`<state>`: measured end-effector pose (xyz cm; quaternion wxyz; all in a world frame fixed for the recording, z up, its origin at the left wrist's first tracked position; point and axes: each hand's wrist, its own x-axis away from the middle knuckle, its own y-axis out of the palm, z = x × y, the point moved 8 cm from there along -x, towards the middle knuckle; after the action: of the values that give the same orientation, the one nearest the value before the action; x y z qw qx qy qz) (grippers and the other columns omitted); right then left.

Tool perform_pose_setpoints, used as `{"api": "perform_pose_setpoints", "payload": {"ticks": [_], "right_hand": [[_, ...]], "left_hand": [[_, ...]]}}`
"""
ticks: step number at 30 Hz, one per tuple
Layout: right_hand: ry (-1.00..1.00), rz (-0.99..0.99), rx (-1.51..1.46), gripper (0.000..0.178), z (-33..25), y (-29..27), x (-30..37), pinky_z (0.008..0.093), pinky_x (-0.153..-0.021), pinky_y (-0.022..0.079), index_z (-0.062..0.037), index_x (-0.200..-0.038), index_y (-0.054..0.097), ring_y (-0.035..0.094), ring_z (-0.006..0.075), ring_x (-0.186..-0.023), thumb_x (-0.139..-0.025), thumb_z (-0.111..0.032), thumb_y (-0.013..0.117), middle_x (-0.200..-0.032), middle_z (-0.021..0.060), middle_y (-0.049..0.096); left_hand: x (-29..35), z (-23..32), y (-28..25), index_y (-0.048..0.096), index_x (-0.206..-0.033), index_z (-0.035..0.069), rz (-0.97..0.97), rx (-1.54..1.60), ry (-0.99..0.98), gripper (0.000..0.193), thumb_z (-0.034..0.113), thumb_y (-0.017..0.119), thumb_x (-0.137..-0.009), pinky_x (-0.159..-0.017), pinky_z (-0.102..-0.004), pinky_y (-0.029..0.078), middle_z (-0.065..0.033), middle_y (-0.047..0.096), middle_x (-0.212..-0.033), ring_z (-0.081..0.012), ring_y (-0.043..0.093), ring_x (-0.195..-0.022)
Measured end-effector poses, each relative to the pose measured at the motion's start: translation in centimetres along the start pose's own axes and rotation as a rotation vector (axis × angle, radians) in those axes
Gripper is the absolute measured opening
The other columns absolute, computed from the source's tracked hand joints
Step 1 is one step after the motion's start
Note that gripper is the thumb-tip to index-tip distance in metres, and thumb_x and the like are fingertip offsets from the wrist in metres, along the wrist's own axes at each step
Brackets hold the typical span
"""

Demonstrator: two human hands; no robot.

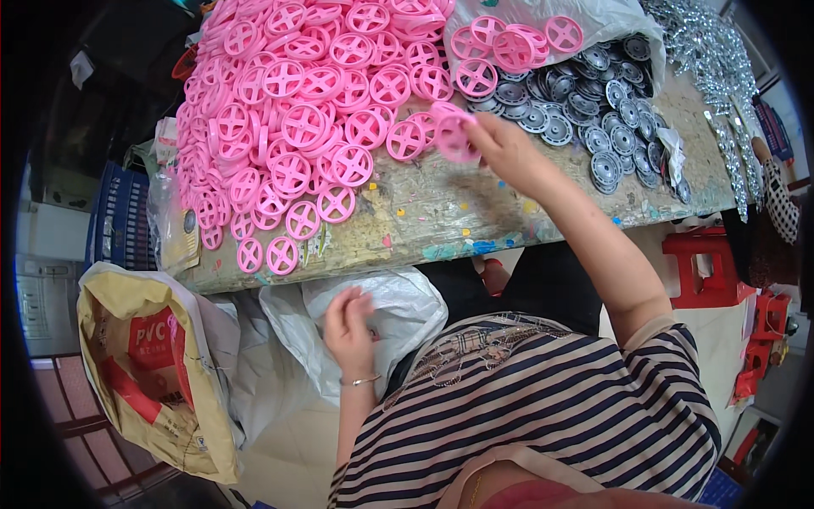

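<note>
My right hand (507, 151) is closed on a pink four-spoked toy wheel ring (456, 139), held over the table at the right edge of a large heap of such pink rings (303, 125). Motion blurs the ring, and my fingers cover part of it. My left hand (348, 327) is below the table's front edge, in front of a white plastic sack (394, 310). Its fingers are loosely stretched, their tips smeared by motion, and nothing shows in them. Grey disc-shaped wheel parts (585, 106) lie to the right of the pink heap.
The worktable (407, 225) is worn and paint-spotted. More pink rings lie on a clear plastic bag (610, 30) behind the grey discs. Silver tinsel-like strips (708, 64) hang at the far right. An open yellow-brown bag (216, 424) stands at lower left; a red stool (702, 267) is at right.
</note>
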<state>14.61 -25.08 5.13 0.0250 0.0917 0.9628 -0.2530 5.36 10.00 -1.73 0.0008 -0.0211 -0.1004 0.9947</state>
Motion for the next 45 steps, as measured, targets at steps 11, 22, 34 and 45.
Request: {"api": "perform_pose_setpoints", "payload": {"ticks": [11, 22, 34, 45], "right_hand": [[-0.312, 0.287, 0.499, 0.037, 1.8, -4.1, 4.0, 0.0367, -0.082, 0.046, -0.0020, -0.113, 0.058, 0.057, 0.0289, -0.092, -0.084, -0.024, 0.066, -0.108, 0.0158, 0.058], [-0.187, 0.231, 0.530, 0.024, 7.1, -7.4, -0.6, 0.0442, -0.076, 0.047, -0.0009, -0.099, 0.061, 0.057, 0.0367, -0.090, -0.088, -0.021, 0.057, -0.095, 0.0168, 0.061], [-0.255, -0.098, 0.062, 0.040, -2.6, 4.1, 9.2, 0.0304, -0.069, 0.048, -0.0071, -0.121, 0.059, 0.057, 0.0157, -0.086, -0.083, -0.013, 0.067, -0.084, 0.0054, 0.058], [0.327, -0.397, -0.436, 0.024, 0.4, 6.3, 10.4, 0.0228, -0.047, 0.044, -0.0042, -0.110, 0.059, 0.052, 0.0070, -0.056, -0.088, -0.015, 0.063, -0.078, 0.0011, 0.062]], "left_hand": [[-1.7, 3.0, 14.8, 0.049, -0.118, 0.000, -0.378, 0.549, -0.339, 0.027, 0.020, 0.044, -0.100, -0.070, -0.0332, 0.059, -0.0152, 0.063, -0.105, -0.0281, 0.067, -0.089], [-1.1, 1.9, 15.1, 0.044, -0.127, 0.001, -0.457, 0.757, -0.463, 0.033, 0.019, 0.040, -0.101, -0.085, -0.0381, 0.055, -0.0182, 0.057, -0.120, -0.0324, 0.061, -0.105], [-1.4, 3.9, 15.8, 0.035, -0.136, 0.002, -0.472, 0.717, -0.328, 0.040, 0.009, 0.045, -0.098, -0.095, -0.0408, 0.050, -0.0132, 0.048, -0.129, -0.0235, 0.055, -0.114], [-0.6, 3.8, 15.5, 0.038, -0.134, 0.002, -0.542, 0.702, -0.306, 0.038, 0.005, 0.045, -0.097, -0.094, -0.0375, 0.051, -0.0106, 0.051, -0.125, -0.0204, 0.055, -0.112]]}}
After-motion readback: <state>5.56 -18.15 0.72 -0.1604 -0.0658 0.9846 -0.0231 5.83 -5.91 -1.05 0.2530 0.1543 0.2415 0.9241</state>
